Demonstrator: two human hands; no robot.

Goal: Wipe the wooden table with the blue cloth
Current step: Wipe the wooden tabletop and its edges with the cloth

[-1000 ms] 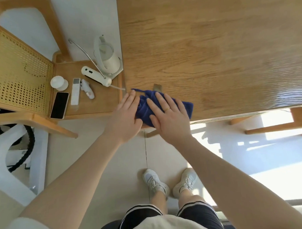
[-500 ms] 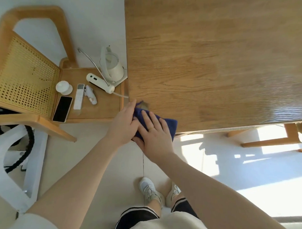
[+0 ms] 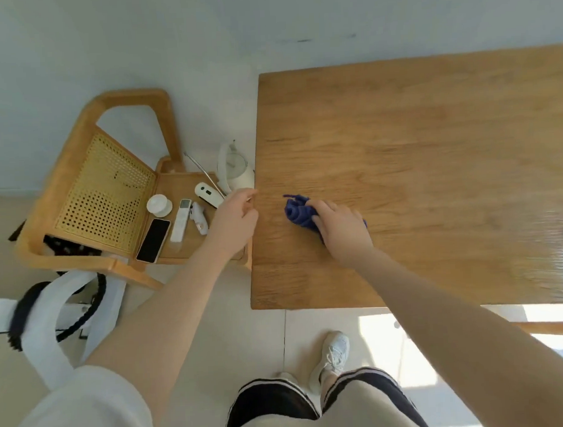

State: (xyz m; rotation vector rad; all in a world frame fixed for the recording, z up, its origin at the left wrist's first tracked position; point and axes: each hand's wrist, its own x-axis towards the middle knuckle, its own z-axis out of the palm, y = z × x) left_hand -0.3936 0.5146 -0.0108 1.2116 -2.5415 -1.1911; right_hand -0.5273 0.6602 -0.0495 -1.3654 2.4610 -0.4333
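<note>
We see the wooden table (image 3: 431,163) with the bunched blue cloth (image 3: 297,212) lying near its left edge. Beside it a chair (image 3: 91,194) holds a kettle (image 3: 237,170) and a phone (image 3: 153,240). Our right hand (image 3: 341,227) grips the cloth; our left hand (image 3: 235,218) hovers at the table's edge, fingers loosely curled, holding nothing.

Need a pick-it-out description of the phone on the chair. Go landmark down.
Left of the wooden table stands a cane-backed wooden chair whose seat holds several small items. The phone lies flat near the seat's front edge, beside a white remote. It is the only black, glossy slab there; everything around it is white.
</note>
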